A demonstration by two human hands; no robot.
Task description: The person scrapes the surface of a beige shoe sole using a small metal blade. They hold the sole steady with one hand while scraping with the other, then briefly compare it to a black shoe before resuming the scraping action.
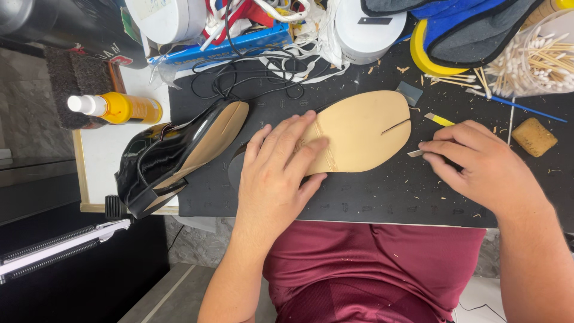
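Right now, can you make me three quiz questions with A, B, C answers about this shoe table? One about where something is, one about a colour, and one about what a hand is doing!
1. Where does the black shoe lie?
A. Left of the tan sole
B. On the person's lap
C. Under the cotton swabs

2. What colour is the bottle with the white cap?
A. Green
B. Yellow-orange
C. Purple

3. What is the left hand doing?
A. Waving in the air
B. Holding the bottle
C. Pressing flat on the tan sole

Answers:
1 A, the shoe rests on its side at the dark mat's left edge, beside the sole.
2 B, its body is yellow-orange.
3 C, its palm and fingers lie spread on the sole, while the right hand pinches a small metal blade.
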